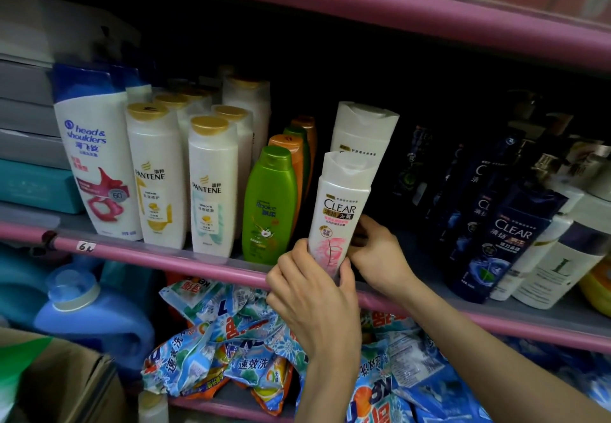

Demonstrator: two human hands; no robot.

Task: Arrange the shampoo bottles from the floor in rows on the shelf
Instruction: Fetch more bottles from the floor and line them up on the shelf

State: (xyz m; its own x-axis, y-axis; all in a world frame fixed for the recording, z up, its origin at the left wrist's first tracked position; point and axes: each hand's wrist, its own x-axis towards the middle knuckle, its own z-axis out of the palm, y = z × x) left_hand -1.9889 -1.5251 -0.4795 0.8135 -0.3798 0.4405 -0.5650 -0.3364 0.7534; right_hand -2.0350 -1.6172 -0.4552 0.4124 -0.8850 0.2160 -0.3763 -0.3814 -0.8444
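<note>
- Setting a white Clear shampoo bottle [340,214] onto the pink-edged shelf [148,254], a person works with both hands at the shelf's front lip.
- The left hand [310,293] curls its fingers and thumb around the bottle's lower part, holding it upright with a slight tilt; its base looks level with the shelf edge, and whether it already rests there cannot be told.
- The right hand [377,250] reaches behind the same bottle, fingers bent against its right side; how firmly it grips is hidden by the bottle.
- Directly behind stands a taller white Clear bottle [363,128], so the held one seems to be going in as the front of that row.
- To the left, near but apart, a green Rejoice bottle [269,204] heads a row of orange and green bottles; further left stand Pantene bottles [211,188] and a Head & Shoulders bottle [96,155].
- To the right, dark blue Clear bottles [506,241] stand in rows.
- Below the shelf lie bags of washing powder [228,340].
- Judged step: placing one bottle. The next move likely calls for squaring it upright, label forward, in line with the bottle behind, then letting go.
</note>
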